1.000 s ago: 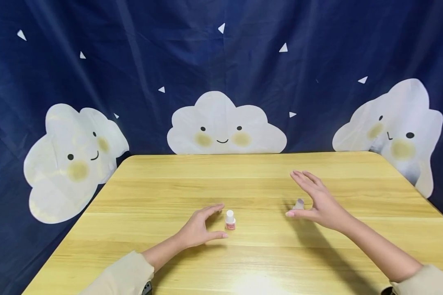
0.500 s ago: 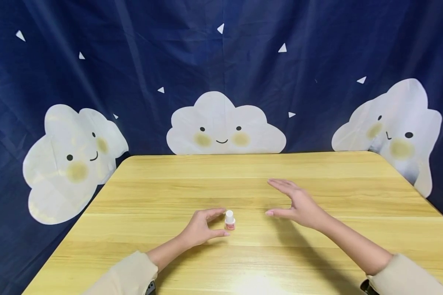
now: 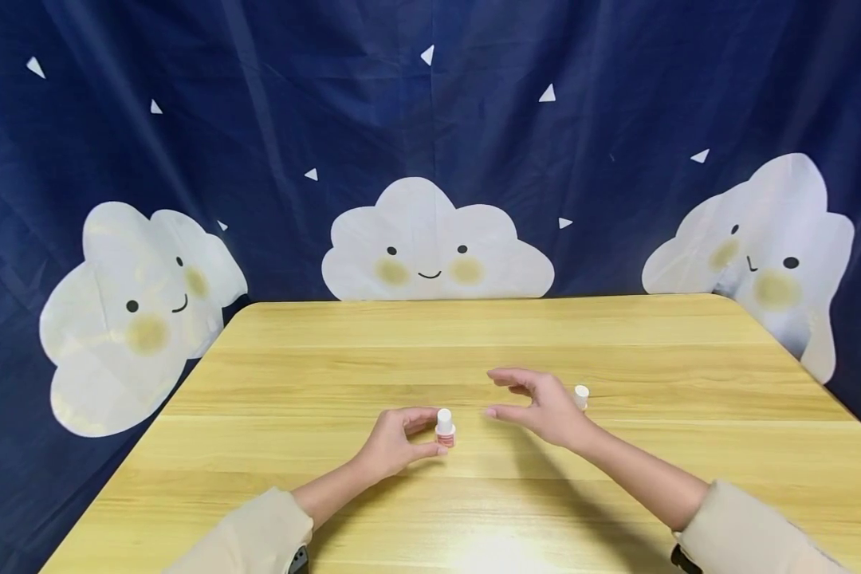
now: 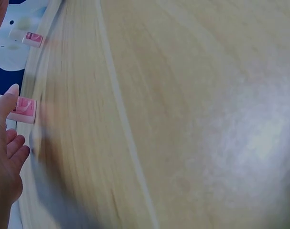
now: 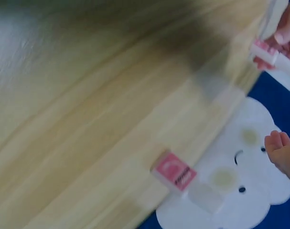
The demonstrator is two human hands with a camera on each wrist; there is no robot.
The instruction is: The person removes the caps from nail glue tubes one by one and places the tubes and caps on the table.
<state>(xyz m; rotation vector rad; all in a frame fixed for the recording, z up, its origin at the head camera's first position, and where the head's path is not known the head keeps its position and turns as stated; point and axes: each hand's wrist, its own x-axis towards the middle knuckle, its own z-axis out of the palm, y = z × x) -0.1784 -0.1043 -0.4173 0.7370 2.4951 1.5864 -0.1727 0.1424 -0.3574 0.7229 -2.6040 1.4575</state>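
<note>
A small white-capped bottle (image 3: 445,429) with a pink label stands upright on the table. My left hand (image 3: 393,445) pinches it between thumb and fingers; in the left wrist view the thumb (image 4: 10,93) lies across its label (image 4: 26,107). To the right, my right hand (image 3: 545,408) hovers with thumb and fingers apart and nothing between them, facing the held bottle. Behind that hand stands a second bottle (image 3: 581,395), its lower part hidden by the hand in the head view. The right wrist view shows this second bottle's pink label (image 5: 175,171) and whitish cap (image 5: 205,196).
Both bottles stand on a light wood-grain table (image 3: 316,367) with rounded far corners. Behind it hangs a dark blue curtain (image 3: 280,96) printed with smiling white clouds (image 3: 438,231) and small white triangles. Glare (image 3: 498,550) shows near the front.
My right hand has moved left, past the second bottle, which now shows beside the wrist. The left hand's thumb and fingers have come in around the first bottle.
</note>
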